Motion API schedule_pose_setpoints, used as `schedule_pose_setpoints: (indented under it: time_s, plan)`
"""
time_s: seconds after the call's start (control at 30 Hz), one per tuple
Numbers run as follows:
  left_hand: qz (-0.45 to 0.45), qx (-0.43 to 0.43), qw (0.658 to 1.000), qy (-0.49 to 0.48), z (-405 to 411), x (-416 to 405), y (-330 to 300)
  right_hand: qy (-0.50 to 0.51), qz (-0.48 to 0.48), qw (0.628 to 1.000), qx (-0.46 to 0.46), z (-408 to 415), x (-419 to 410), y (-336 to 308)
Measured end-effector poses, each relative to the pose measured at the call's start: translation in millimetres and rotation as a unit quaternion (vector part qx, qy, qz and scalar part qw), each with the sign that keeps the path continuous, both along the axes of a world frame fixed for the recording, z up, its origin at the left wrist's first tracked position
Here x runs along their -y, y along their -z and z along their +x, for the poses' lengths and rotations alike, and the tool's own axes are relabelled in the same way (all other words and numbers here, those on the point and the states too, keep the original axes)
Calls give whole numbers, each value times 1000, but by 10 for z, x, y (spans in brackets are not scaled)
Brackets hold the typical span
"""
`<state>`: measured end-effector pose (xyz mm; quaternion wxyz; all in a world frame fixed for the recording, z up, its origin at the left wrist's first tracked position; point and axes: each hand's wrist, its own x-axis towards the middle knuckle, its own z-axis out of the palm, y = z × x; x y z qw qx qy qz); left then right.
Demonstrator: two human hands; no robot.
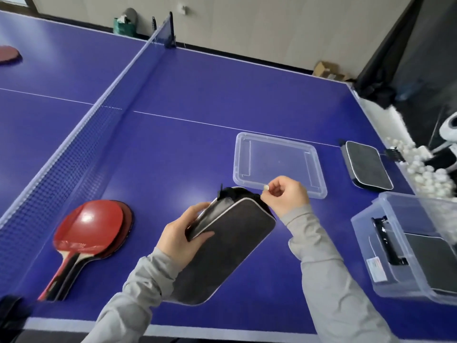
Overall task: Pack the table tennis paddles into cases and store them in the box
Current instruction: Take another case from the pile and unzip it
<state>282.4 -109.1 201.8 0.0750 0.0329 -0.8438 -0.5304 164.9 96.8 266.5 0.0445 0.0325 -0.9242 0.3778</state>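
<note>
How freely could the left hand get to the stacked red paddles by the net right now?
Probably yes, but not at once: the left hand grips the grey case while the right hand pinches its zipper pull. The red paddles lie beside it on bare table, with nothing between.

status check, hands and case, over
Left hand holds case. Right hand pinches zipper pull. Paddles wait left. Nothing in the way.

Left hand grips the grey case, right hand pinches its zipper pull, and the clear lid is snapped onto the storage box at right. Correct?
Not quite. The head view shows the clear lid lying flat on the table, apart from the storage box, which stands open. The left hand grips the grey case; the right hand pinches its zipper pull.
</note>
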Motion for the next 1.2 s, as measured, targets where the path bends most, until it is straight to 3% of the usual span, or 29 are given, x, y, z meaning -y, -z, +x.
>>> schedule_pose_setpoints:
  time_s: [0.23, 0.6, 1.0, 1.2]
  plan:
    - [145, -31, 988, -34, -18, 192, -107, 75, -72, 991, 82, -6, -202, 66]
    - [302, 22, 951, -66, -76, 308, -190, 118, -237, 956, 130, 117, -230, 257]
    - [390, 118, 900, -155, -208, 278, -181, 12, -152, 988, 31, 83, -257, 226]
    - [402, 113, 881, -221, -334, 229, -193, -42, -111, 993, 3, 139, -312, 268]
